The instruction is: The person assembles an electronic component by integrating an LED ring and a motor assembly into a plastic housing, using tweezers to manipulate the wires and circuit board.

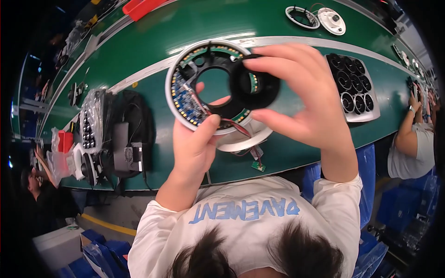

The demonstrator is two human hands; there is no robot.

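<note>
My left hand [192, 146] grips a round white housing [170, 95] by its lower left rim, the thumb on top. Inside the housing are a blue circuit board [185, 99], a ring of small LEDs and a central opening through which left fingers show. Between the thumb and fingers of my right hand [306, 95] is a black ring [272, 85], slightly blurred, overlapping the housing's right side; whether they touch I cannot tell. A second white round part [262, 135] is partly hidden beneath the housing. Wires [238, 126] and a small green board [258, 166] hang below.
A pale tray [373, 112] of black rings sits at the right. To the left are a black power adapter [122, 148] and plastic-wrapped parts [92, 120]. Two round parts [332, 21] lie on the far green surface. Co-workers are at both sides, one in a grey shirt [412, 153].
</note>
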